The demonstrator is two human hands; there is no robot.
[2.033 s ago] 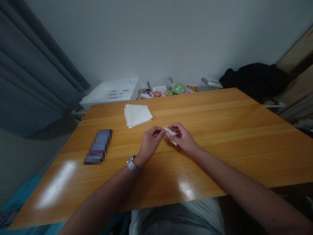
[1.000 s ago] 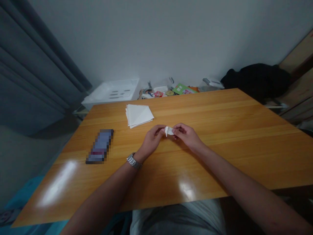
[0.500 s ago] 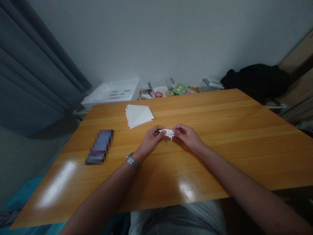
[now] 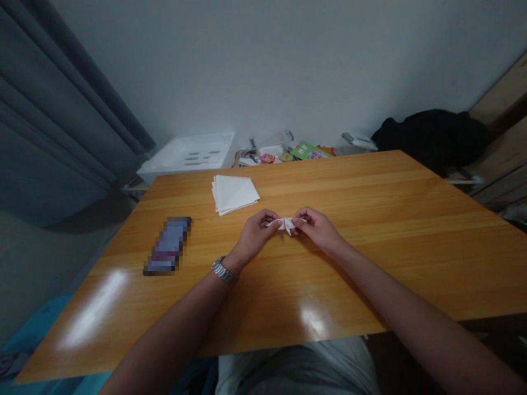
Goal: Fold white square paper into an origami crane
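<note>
At the frame's centre, the left hand [image 4: 258, 232] and right hand [image 4: 316, 228] each have their grip pinched on one side of a small folded paper [image 4: 285, 224]. Its folding looks well advanced, both sides spread; loose sheets [image 4: 236, 194], upper left of centre, lie flat on the counter [image 4: 370, 219].
</note>
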